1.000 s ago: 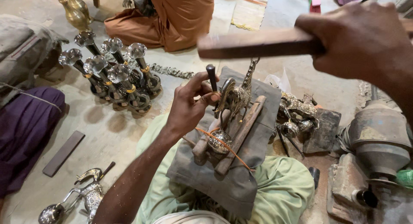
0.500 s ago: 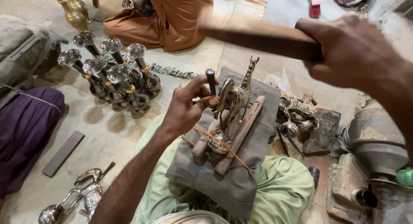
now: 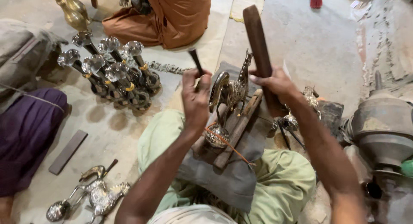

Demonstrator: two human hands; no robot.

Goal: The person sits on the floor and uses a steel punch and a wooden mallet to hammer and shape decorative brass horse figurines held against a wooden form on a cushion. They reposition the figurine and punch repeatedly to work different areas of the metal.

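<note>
The left hand (image 3: 195, 99) hides most of the dark punch (image 3: 196, 62). The seated person in orange (image 3: 165, 15) is cut off by the top edge; the grey machine (image 3: 383, 129) at right is perhaps a lathe.

Silver stemmed ornaments (image 3: 109, 73) cluster on the floor near a brass vase (image 3: 71, 11).

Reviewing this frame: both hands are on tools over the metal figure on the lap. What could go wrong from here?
1. The right hand holds the wooden mallet close to the left hand gripping the punch; a mis-hit might strike its fingers.
2. The metal animal figure rests on wooden slats on a lap cloth, apparently held only by an orange cord; a blow could shift it.
</note>
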